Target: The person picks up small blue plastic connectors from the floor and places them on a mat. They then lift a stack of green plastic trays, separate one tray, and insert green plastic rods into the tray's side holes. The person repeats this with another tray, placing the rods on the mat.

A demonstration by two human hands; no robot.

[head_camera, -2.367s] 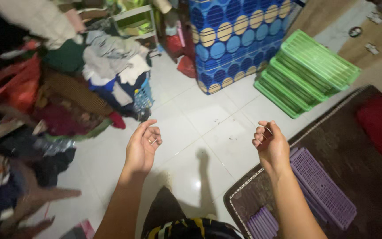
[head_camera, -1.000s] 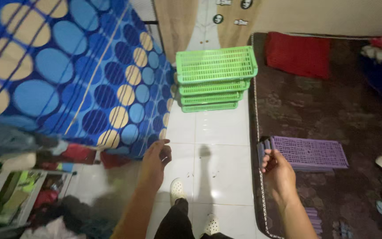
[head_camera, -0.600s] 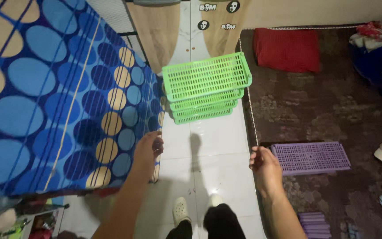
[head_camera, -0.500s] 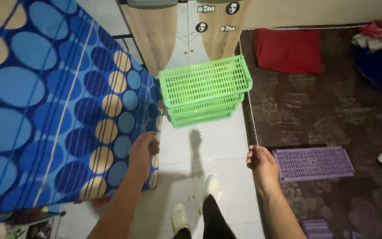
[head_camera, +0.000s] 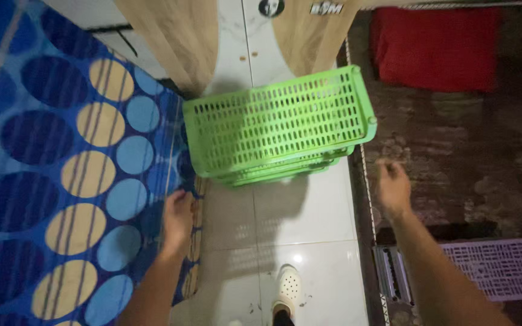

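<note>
1. Head view, status: I judge the work at its approach stage. Neither hand has reached the green baskets, so every lift or carry is still to do.
2. Blue spotted cloth (head_camera: 61, 181), count 1: largest item, filling the left side, patterned with light blue, dark blue and tan circles.
3. Dark brown rug (head_camera: 478, 157), count 1: covers the right side, edged by a pale cord beside the white tiled floor (head_camera: 297, 223).
4. Green baskets (head_camera: 276, 130), count 1 stack: flat slotted plastic trays lying on the floor ahead of me, between cloth and rug. I see at least 3 layers but cannot tell the exact number.
5. Red cushion (head_camera: 436, 45), count 1: on the rug, upper right.
6. Purple tray (head_camera: 502, 268), count 1: slotted, lower right on the rug.
7. Left hand (head_camera: 177, 218), count 1: empty, fingers loosely curled, touching or just beside the cloth edge.
8. Right hand (head_camera: 392, 186), count 1: empty, fingers half bent and narrow, near the stack's right corner but apart from it.
9. White shoe (head_camera: 287, 285), count 1: on the tile below the stack.
</note>
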